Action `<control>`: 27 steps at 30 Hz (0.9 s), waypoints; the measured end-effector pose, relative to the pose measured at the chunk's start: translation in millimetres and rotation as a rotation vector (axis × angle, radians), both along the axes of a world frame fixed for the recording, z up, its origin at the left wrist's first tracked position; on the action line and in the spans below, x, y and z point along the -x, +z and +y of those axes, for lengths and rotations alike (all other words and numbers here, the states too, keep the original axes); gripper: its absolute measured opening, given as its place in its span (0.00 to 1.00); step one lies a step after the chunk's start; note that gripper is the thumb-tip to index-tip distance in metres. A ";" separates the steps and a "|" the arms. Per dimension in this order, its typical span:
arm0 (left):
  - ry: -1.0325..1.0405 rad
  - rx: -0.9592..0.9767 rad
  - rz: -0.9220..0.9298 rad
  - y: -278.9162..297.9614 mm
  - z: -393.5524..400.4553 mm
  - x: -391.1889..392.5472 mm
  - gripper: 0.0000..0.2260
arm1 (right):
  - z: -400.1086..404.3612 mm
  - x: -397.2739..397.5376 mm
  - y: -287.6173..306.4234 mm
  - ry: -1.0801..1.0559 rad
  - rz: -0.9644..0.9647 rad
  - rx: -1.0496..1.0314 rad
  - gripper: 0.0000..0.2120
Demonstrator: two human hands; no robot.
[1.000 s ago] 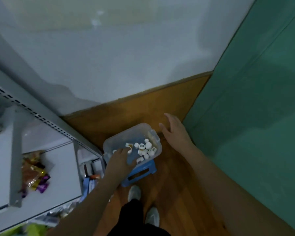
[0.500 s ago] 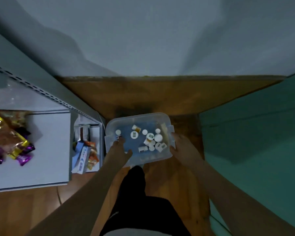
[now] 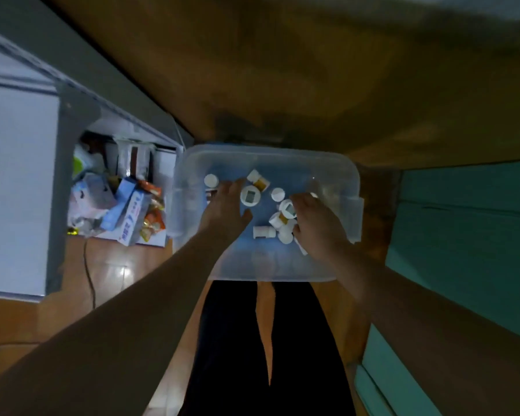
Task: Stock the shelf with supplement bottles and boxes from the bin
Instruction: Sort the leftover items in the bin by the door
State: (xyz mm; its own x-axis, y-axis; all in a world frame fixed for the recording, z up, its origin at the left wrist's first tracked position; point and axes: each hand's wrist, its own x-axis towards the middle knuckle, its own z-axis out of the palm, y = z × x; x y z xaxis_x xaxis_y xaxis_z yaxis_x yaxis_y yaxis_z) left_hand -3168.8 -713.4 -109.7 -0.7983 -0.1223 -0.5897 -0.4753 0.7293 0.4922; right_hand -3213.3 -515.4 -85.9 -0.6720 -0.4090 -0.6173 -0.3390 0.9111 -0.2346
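Translucent plastic: the clear rectangular storage bin (image 3: 336,172) sits low in front of my legs, its long side running left to right across my view.
Contents: small white-capped supplement bottles (image 3: 278,219) lie scattered on the bin floor, some upright, some tipped; the cluster sits mostly toward the right half.
Left hand (image 3: 227,205): inside the bin, fingers extended forward and fairly straight, tips just beside a round white lid with a pale label (image 3: 250,196); I hold nothing with it.
Right hand (image 3: 315,222): inside the bin over the denser cluster, fingers curled down among the bottles; the frame is blurred, so I cannot tell whether they have closed on one.
Deciding relation: my right hand is nearer the cluster, and a white bottle lying on its side (image 3: 263,232) has its long axis left to right, between my two wrists.
Shelf: the grey metal shelving unit (image 3: 59,175) stands to my left, its lowest level crowded with boxes and packets (image 3: 126,211).
Surface and room: brown wooden floor (image 3: 282,70); teal wall panel (image 3: 463,250) on my right.
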 end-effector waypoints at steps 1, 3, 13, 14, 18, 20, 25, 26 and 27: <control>-0.005 0.000 0.006 -11.7 3.3 2.6 0.31 | -2.1 0.5 -13.8 0.026 -0.010 -0.008 0.26; -0.025 -0.006 -0.022 -32.6 10.5 4.5 0.30 | -4.8 -0.3 -35.5 0.037 -0.020 -0.009 0.25; 0.175 -0.032 -0.018 -47.3 19.9 8.4 0.23 | -5.9 19.6 -57.0 -0.195 -0.223 0.218 0.23; 0.207 -0.048 -0.022 -39.3 17.5 7.3 0.22 | -5.7 21.9 -50.2 -0.226 -0.229 0.274 0.23; 0.321 -0.067 0.043 3.0 6.2 3.3 0.23 | -3.8 32.8 -9.2 -0.365 -0.153 0.419 0.22; 0.356 -0.077 0.085 28.2 1.8 3.2 0.24 | -0.9 41.1 19.3 -0.428 -0.117 0.453 0.22; 0.452 -0.148 0.197 108.8 -4.2 2.3 0.21 | 16.9 65.6 106.1 -0.568 -0.139 0.608 0.20; 0.474 -0.174 0.220 125.5 -4.5 0.6 0.20 | 20.7 69.5 125.2 -0.592 -0.141 0.620 0.19; 0.497 -0.207 0.247 143.4 -4.6 -1.9 0.20 | 23.2 71.8 144.9 -0.623 -0.153 0.650 0.20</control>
